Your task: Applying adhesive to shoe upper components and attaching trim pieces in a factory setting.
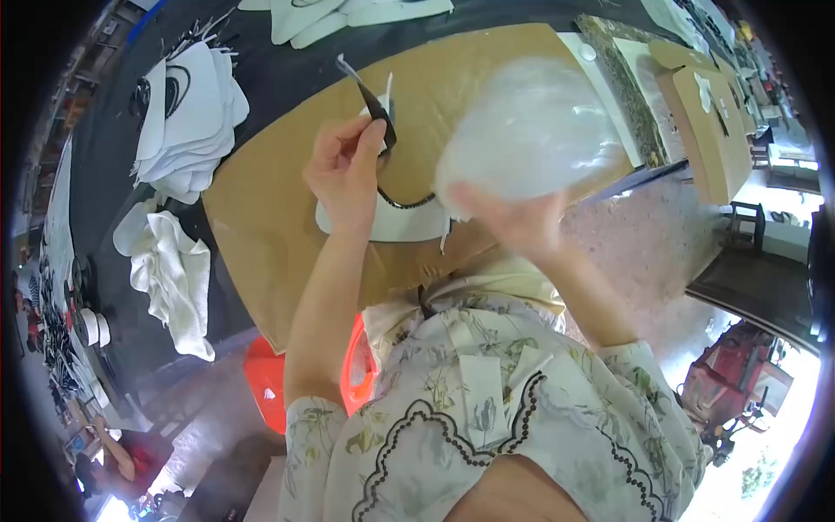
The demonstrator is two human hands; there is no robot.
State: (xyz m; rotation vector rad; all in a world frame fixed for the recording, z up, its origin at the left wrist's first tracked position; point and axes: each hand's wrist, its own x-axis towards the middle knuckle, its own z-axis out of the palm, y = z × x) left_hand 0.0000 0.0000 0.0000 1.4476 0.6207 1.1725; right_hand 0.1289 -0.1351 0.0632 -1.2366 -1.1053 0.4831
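Note:
My left hand (346,170) is closed, thumb and forefinger pinching a black strip (376,106) that stands up above the cardboard. Below it lies a flat white panel (404,224) with rounded corners, partly hidden by my left hand and forearm. A dark, thin cord or trim (404,204) curves across this panel. My right hand (522,222), smeared by motion, seems closed on the near edge of a rounded white piece (531,126). That piece is blurred and looks partly see-through; its exact kind cannot be made out.
Brown cardboard (270,187) covers the near part of the dark table (100,217). Stacked white panels (187,113) with black strips lie left, beside a crumpled white cloth (170,270). More panels (348,17) lie at the back. A cardboard box (713,130) stands right, an orange-red chair (265,383) below.

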